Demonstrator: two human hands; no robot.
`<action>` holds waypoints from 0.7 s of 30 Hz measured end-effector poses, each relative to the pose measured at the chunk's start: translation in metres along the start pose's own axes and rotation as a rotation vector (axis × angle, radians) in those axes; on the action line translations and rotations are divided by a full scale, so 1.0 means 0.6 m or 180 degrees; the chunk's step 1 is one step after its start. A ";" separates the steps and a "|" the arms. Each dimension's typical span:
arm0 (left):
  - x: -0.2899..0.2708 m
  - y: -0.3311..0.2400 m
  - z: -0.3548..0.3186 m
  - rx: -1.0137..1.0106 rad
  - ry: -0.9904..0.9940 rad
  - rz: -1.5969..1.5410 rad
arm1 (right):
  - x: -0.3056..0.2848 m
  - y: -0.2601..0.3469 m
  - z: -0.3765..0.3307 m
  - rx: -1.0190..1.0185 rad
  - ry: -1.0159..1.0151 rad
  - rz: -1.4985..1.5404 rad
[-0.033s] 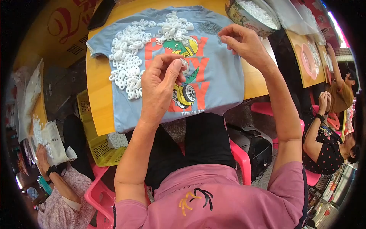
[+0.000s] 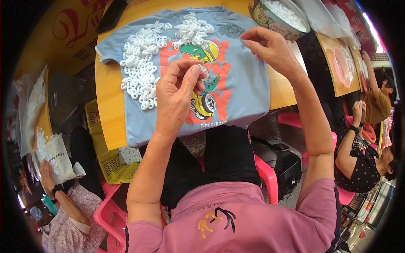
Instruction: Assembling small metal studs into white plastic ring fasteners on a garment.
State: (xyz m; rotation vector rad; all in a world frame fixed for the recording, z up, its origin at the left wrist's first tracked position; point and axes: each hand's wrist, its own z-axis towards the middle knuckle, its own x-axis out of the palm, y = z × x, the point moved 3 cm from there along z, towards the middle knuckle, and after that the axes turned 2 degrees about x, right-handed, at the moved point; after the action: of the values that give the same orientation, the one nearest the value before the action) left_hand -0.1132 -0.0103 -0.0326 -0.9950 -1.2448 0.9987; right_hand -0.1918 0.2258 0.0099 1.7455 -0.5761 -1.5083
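- Left hand (image 2: pixel 179 84): closed in a pinch, thumb against forefinger, apparently on a small pale piece (image 2: pixel 203 70); fingers hid most of it. Raised over the shirt (image 2: pixel 249 84), probably to leave the tips clear for the other hand.
- Right hand (image 2: pixel 268 46): thumb and forefinger tips close, only a slight gap, near the dark pile (image 2: pixel 231 30). Could not tell whether anything fine sat between them.
- White pieces (image 2: pixel 141 57): heaped on the shirt's left and upper parts, beyond the left hand; presumably within easy reach.
- Shirt: spread over the table (image 2: pixel 110 114), near edge overhanging; the cloth likely kept small parts from sliding.
- Tin (image 2: pixel 272 20): at the far right, white contents; likely kept aside from loose parts.
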 end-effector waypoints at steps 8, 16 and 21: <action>-0.006 0.003 0.002 0.0071 -0.0064 -0.0025 | 0.018 0.005 -0.016 -0.0157 0.0054 0.0335; -0.005 0.002 0.005 -0.0144 -0.0023 -0.0313 | 0.077 0.021 -0.021 -0.0167 0.0042 0.1472; -0.003 -0.004 0.001 -0.0232 -0.0043 -0.0339 | 0.133 0.052 -0.035 -0.0242 -0.0073 0.1848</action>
State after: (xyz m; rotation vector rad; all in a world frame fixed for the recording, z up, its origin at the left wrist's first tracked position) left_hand -0.1139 -0.0127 -0.0307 -0.9691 -1.3394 0.8841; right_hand -0.1508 0.1521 -0.0159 1.3437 -0.9295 -1.1205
